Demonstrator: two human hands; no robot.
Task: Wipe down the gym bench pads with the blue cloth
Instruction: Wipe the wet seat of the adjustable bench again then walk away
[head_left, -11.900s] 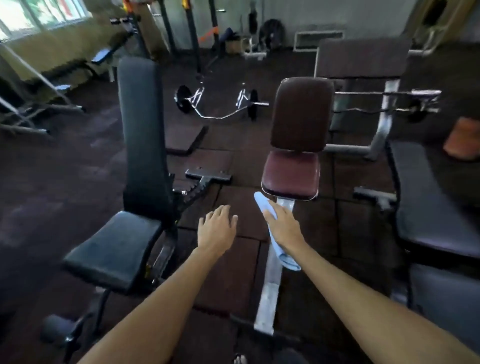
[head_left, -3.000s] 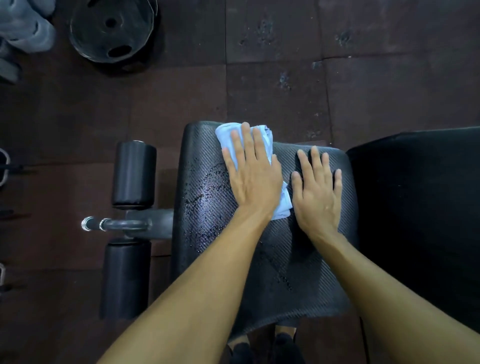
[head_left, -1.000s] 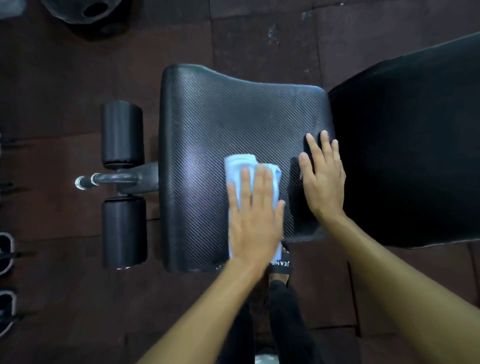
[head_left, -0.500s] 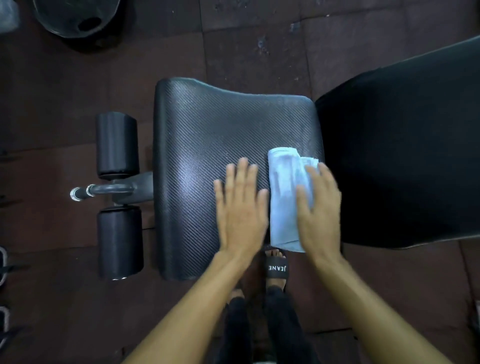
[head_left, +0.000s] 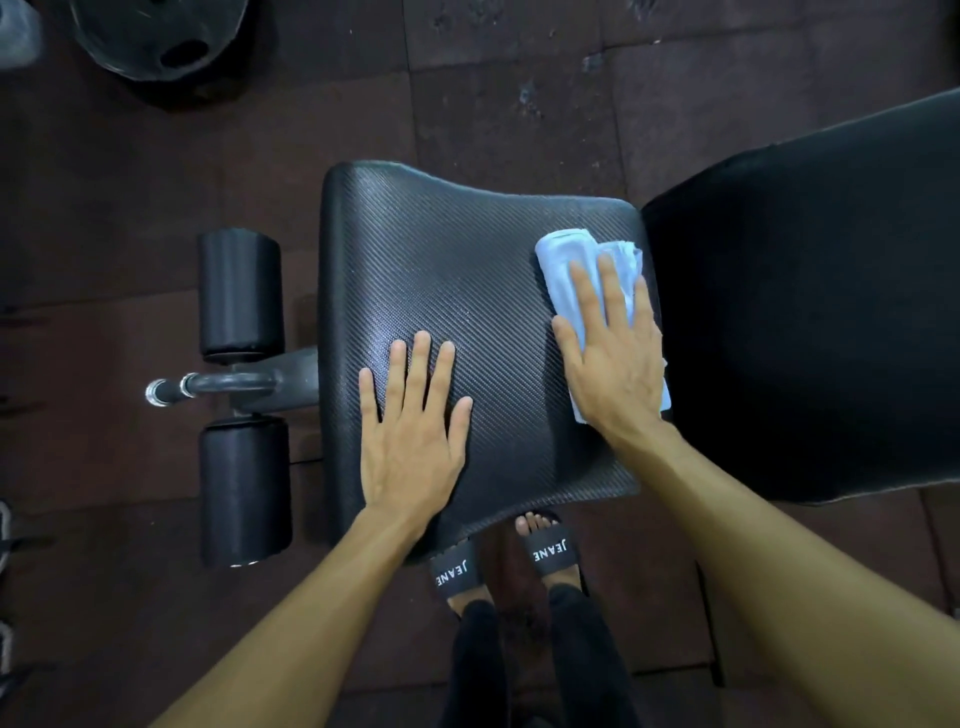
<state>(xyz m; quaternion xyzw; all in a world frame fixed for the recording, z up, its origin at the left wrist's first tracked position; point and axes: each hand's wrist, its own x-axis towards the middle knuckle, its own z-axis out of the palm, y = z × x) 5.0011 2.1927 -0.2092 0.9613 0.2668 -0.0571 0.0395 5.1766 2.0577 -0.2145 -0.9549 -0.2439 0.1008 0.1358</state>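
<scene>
Seat pad (head_left: 467, 291) is seen from straight above, textured black, with the larger back pad (head_left: 810, 322) butting its 3 o'clock edge. Blue cloth (head_left: 566, 265) is folded into a thick wad and pinned flat under the right hand (head_left: 613, 364); nothing is gripped, fingers are extended and pressed down, palm over the near half, far end of the cloth left exposed toward 12 o'clock. Placement reads as deliberate: the wad sits along the seat pad's 3 o'clock edge, just beside the seam with the back pad, so that strip is judged to be the one being wiped. Left hand (head_left: 410, 431) is empty, spread flat on the pad near its 6 o'clock edge, likely as a brace while weight is leaned over the bench. Cloth lies at about 2 o'clock from the left hand, well apart, bare pad between. Foam leg rollers (head_left: 241, 296) and steel bar (head_left: 208, 387) sit at 9 o'clock, untouched. Weight plate (head_left: 156, 36) lies on the floor at 11 o'clock. Back pad is judged not yet wiped.
</scene>
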